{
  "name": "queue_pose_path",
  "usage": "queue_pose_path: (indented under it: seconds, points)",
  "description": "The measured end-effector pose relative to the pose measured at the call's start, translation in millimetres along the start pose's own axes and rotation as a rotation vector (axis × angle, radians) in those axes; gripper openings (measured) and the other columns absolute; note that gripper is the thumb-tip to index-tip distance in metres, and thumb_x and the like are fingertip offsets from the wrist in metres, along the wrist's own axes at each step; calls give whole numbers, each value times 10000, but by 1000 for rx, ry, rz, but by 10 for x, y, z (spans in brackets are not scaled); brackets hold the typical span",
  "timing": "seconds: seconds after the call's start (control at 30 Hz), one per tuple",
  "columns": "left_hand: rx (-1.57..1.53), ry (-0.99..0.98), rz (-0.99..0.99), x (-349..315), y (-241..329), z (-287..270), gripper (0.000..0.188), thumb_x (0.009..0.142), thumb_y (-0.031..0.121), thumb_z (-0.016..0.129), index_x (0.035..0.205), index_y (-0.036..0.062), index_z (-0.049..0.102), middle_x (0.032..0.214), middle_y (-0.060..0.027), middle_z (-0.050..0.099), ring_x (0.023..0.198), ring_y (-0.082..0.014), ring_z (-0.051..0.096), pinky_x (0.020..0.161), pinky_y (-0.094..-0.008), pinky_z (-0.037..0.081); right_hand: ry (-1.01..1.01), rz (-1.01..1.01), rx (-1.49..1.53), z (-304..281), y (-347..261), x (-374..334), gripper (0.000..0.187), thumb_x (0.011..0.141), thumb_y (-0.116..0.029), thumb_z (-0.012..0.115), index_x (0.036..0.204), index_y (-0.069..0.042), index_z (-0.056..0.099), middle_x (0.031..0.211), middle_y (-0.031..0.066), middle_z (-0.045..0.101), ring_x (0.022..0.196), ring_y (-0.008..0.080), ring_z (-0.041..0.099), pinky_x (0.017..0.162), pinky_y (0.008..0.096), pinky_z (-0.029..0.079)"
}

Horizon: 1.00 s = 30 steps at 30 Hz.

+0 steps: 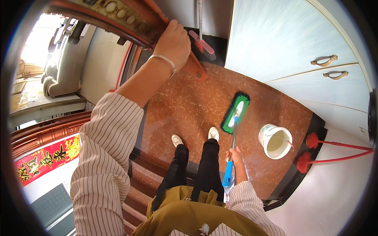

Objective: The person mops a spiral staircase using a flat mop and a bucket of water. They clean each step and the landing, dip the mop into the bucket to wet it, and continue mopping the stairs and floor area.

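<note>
Green-headed brush (236, 118), handle (228, 172) inside curled right fingers (237, 152), head (237, 107) beyond them.

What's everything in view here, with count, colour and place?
Mop: one, green head, blue handle, centre right
Bucket: one, white, right of the mop
Brush: one, pink and dark, top centre
Tufted rods: two, red, right edge
Cabinet: one, pale blue, upper right
Handles: at least two, brass-coloured, cabinet front
Wooden piece: one, reddish-brown, top left
Carved wood: one, reddish-brown, left
Banner: one, red with gold, lower left
Floor: one, patterned brown, centre
Steps: several, brown, lower centre
Shoes: two, whitish, centre
Trouser legs: two, black, lower centre
Garment: one, olive, bottom centre
Sleeves: two, striped, both sides
Bracelet: one, whitish, left wrist
Left grip: one, bare, on the wooden piece
Right grip: one, bare, holding the mop
</note>
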<state>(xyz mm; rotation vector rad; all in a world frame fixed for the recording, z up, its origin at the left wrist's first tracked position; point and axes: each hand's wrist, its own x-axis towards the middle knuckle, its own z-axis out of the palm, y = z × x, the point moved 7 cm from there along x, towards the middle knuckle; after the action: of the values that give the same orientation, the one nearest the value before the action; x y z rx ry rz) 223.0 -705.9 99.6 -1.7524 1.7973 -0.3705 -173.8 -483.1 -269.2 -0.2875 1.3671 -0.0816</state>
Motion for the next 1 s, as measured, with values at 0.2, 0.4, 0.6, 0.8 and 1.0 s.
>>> queue_pose_path:
  seconds: [0.2, 0.4, 0.6, 0.8, 1.0]
  points:
    - [-66, 156, 2, -828, 46, 215, 407, 735, 224, 641, 1067, 2, 560, 1046, -133, 537, 1057, -272, 459, 1015, -383, 275, 12, 41, 40, -76, 61, 43, 187, 842, -40, 473, 999, -119, 407, 693, 105, 531, 484, 155, 498, 374, 315, 415]
    - [-643, 158, -105, -2125, -45, 383, 472, 700, 96, 664, 1149, 20, 540, 1152, -144, 523, 1093, -318, 482, 966, -426, 357, 35, -96, -384, 232, -193, -105, 195, 782, -20, 545, 903, -73, 401, 529, 59, 467, 393, 155, 472, 336, 294, 393]
    - [-1688, 295, -1381, -3871, -289, 1633, 770, 779, 116, 707, 1395, 86, 247, 1316, -135, 400, 1168, -234, 449, 933, -398, 422, 4, -195, -554, 562, -246, -249, 288, 767, 8, 541, 1039, -25, 451, 543, 57, 494, 414, 146, 491, 363, 277, 404]
    - [-1702, 558, -1705, -4541, -737, 2356, 580, 788, 112, 692, 1269, -25, 398, 1197, -106, 505, 1081, -166, 496, 946, -309, 386, -67, -210, -779, 1430, -290, -477, 480, 753, 11, 548, 1214, -53, 429, 559, 47, 491, 431, 133, 490, 364, 277, 403]
    - [-1607, 573, -1873, -5201, -1186, 2886, 430, 780, 179, 708, 1148, 35, 538, 1118, -61, 563, 954, -147, 574, 754, -283, 501, -210, -216, -908, 2788, -438, -528, 479, 765, -45, 559, 1227, -46, 431, 572, 56, 494, 454, 141, 507, 392, 297, 416]
